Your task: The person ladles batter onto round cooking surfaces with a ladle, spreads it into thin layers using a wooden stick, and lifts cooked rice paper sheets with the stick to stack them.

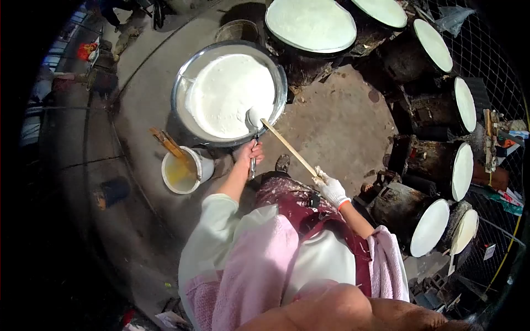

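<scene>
From where I stand, the work looks well under way. Curving round the right side are squat, dark, rust-stained drums (436,107), and the seven round tops I can make out each wear a smooth, pale white layer (311,25); the lowest at the right, a creamier disc (465,231), has a flat strip of wood jutting below its edge. Whether any of these layers is finished, I cannot tell. Plenty of thick white liquid (232,91) lies in the wide, round, silvery metal basin (180,107) in front of the person, so I'd judge there is a good deal left to use.

The shiny metal ladle (254,138) is at the basin's near edge, its bowl over the white liquid, its handle reaching back over the rim. Its long axis runs nearly straight away from the person, bowl end foremost. The bare left hand (251,155) is wrapped firmly round that handle.

The white-gloved right hand (331,188) is closed on the near end of a long, pale wooden stick (290,148). That stick slants forward and to the left, its far tip at the ladle's bowl; I can't make out whether they touch.

Left of the basin, a white plastic bucket (207,165) holds yellowish liquid and some upright brown wooden sticks (165,142).
</scene>
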Tool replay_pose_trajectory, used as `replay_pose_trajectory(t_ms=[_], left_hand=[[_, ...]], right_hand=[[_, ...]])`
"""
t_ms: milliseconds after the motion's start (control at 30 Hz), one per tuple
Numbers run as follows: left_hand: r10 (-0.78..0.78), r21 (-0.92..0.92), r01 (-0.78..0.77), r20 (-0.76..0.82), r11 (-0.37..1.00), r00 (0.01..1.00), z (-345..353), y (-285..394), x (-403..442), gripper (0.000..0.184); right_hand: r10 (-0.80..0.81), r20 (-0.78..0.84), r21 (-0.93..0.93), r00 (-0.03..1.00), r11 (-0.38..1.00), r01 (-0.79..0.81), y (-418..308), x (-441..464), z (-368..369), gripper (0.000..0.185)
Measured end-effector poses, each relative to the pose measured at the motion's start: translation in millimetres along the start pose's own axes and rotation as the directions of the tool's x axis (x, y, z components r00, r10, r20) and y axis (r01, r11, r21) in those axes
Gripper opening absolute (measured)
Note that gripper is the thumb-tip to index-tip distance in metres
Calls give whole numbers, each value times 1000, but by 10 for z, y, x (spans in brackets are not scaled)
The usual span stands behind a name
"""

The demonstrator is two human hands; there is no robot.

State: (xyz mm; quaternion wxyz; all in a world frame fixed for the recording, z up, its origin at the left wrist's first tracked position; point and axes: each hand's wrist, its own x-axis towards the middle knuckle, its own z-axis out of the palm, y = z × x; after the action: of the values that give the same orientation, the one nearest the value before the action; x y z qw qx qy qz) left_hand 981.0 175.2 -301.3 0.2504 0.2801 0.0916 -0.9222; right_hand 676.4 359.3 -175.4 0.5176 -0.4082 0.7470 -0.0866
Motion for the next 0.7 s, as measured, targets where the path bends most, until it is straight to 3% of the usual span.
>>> replay_pose_trajectory(t_ms=[33,100,133,233,333,400,500,533,633,700], left_hand=[[-33,-80,49,199,996,979,-65,-39,36,30],[102,-325,-28,216,945,971,112,-225,6,27],[172,-443,-62,213,894,962,238,-326,-32,25],[282,-535,-47,369,844,886,570,-525,-211,22],[263,-474,-20,451,880,853,727,-457,-378,22],[237,-487,20,460,873,855,1219,-459,-704,24],[253,-338,-114,404,934,879,1730,-269,-1128,25],[295,-244,-212,384,946,875,1906,-206,-1273,26],[398,-116,-387,425,915,813,2573,-121,-1820,29],[406,-84,-454,611,887,680,2853,-2,-2029,30]], right_hand=[[8,38,71,999,997,-10,-37,-24,-14,50],[17,119,204,993,978,-41,-104,-115,-59,48],[-57,85,89,995,995,49,-16,-102,-70,47],[-86,65,133,994,988,77,12,-257,-204,47],[-147,56,218,988,967,132,47,-309,-325,48],[-172,56,281,983,948,150,-18,-399,-446,51],[-352,-84,356,932,863,358,-203,-531,-550,53],[-409,-151,333,900,836,436,-211,-544,-570,55],[-591,-375,4,714,770,638,-304,-805,-682,55],[-639,-529,-18,559,666,746,-345,-985,-729,57]])
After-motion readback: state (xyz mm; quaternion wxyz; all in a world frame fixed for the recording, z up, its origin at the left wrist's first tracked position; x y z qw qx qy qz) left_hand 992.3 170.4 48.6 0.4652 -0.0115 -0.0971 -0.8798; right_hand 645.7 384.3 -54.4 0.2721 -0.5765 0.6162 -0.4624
